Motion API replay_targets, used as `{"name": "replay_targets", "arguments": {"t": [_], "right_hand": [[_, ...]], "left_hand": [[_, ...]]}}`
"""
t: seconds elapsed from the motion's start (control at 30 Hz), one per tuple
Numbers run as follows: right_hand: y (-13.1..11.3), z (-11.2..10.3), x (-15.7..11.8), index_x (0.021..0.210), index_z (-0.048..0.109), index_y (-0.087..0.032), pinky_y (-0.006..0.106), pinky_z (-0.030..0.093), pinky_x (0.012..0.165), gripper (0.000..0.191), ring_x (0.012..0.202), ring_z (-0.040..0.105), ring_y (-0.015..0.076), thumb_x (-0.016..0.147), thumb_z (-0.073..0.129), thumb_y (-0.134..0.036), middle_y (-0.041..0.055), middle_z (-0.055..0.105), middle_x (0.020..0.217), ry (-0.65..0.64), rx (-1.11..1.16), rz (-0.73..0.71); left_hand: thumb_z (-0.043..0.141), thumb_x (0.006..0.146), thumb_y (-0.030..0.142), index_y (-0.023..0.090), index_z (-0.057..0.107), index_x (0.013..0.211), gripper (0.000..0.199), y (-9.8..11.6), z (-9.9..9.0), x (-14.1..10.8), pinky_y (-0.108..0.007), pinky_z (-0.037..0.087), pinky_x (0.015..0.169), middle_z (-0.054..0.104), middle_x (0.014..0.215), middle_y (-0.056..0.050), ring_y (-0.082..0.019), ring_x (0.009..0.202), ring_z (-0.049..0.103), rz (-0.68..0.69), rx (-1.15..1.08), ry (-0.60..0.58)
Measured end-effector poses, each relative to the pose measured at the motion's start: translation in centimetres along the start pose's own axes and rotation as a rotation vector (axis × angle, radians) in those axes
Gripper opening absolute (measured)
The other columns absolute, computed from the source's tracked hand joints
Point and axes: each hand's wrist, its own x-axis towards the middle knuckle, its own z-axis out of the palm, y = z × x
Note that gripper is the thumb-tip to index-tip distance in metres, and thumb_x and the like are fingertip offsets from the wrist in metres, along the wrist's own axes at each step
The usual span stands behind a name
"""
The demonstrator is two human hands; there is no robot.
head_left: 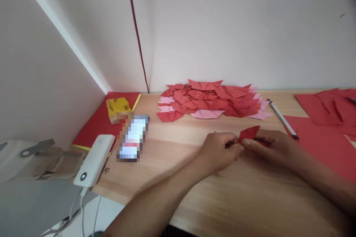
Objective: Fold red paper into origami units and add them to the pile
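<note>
Between my two hands, above the wooden table (167, 172), is a small folded piece of red paper (249, 133). My left hand (221, 152) pinches its lower left edge with curled fingers. Thumb and fingers of my right hand (271, 148) close on the same paper from the right, with the thumb lying across its lower part. A pointed corner of the paper sticks up to the right. Beyond my hands, against the wall, lies a heap of folded red and pink paper pieces (205, 100).
A pen (283, 120) lies to the right, beside red paper sheets (311, 137) and more red paper (325, 109). On the left are a phone (133, 139), a white power bank with cables (94, 161), a yellow packet (119, 108) and a red folder (94, 122).
</note>
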Motion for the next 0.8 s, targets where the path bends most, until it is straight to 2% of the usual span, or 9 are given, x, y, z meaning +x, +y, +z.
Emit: {"name": "replay_targets", "arguments": {"t": [0.17,0.27,0.37,0.43,0.57,0.7,0.8], "right_hand": [[-0.7,0.3,-0.2,0.077,0.066,-0.02,0.028,0.046,0.068,0.039,0.075,0.062,0.0206,0.082,0.053,-0.056,0.0028,0.067,0.075,0.003,0.05,0.031],[-1.1,0.2,-0.2,0.068,0.061,-0.019,0.026,0.043,0.06,0.04,0.064,0.057,0.0164,0.083,0.051,-0.055,0.0004,0.062,0.065,-0.025,0.047,0.013],[-1.5,0.3,-0.4,0.057,0.053,-0.019,0.024,0.038,0.051,0.046,0.054,0.049,0.0129,0.084,0.049,-0.056,-0.0013,0.053,0.054,0.001,0.05,0.031],[-1.7,0.3,-0.5,0.055,0.049,-0.019,0.024,0.035,0.049,0.048,0.05,0.044,0.0116,0.085,0.047,-0.056,-0.0018,0.049,0.051,0.021,0.07,0.06],[-1.5,0.1,-0.3,0.055,0.048,-0.019,0.024,0.031,0.047,0.049,0.048,0.04,0.0106,0.086,0.045,-0.057,-0.0022,0.046,0.05,-0.042,0.138,0.107],[-1.0,-0.2,0.1,0.062,0.052,-0.018,0.024,0.032,0.049,0.044,0.052,0.042,0.0111,0.081,0.052,-0.058,-0.0022,0.047,0.056,-0.102,0.138,0.058],[-0.9,-0.2,0.1,0.06,0.05,-0.018,0.024,0.033,0.05,0.045,0.054,0.042,0.0112,0.084,0.048,-0.056,-0.0019,0.047,0.057,-0.105,0.099,0.004]], "left_hand": [[0.046,0.08,0.022,0.017,0.048,0.069,0.013,0.3,-0.2,-0.3,-0.02,0.029,0.052,0.046,0.058,0.005,-0.007,0.054,0.042,0.075,0.082,-0.032],[0.047,0.082,0.027,0.017,0.048,0.068,0.018,0.6,-0.1,-0.4,-0.02,0.028,0.052,0.045,0.058,0.005,-0.008,0.054,0.04,0.072,0.091,-0.024],[0.05,0.082,0.029,0.016,0.045,0.063,0.023,0.7,-0.1,-0.3,-0.021,0.028,0.052,0.042,0.056,0.005,-0.008,0.054,0.038,0.06,0.06,-0.015],[0.051,0.081,0.029,0.016,0.045,0.062,0.024,0.7,-0.2,-0.2,-0.02,0.028,0.053,0.04,0.055,0.005,-0.007,0.054,0.037,0.051,0.035,-0.006],[0.053,0.08,0.03,0.016,0.047,0.063,0.023,0.9,-0.2,-0.1,-0.02,0.028,0.052,0.039,0.055,0.005,-0.007,0.053,0.036,0.034,-0.023,-0.005],[0.052,0.079,0.027,0.016,0.049,0.064,0.019,0.9,-0.3,-0.1,-0.02,0.028,0.05,0.042,0.055,0.005,-0.006,0.05,0.037,0.014,-0.056,-0.032],[0.05,0.08,0.026,0.015,0.05,0.065,0.019,0.8,-0.3,-0.1,-0.019,0.031,0.049,0.048,0.056,0.004,-0.006,0.048,0.04,-0.011,-0.083,-0.08]]}}
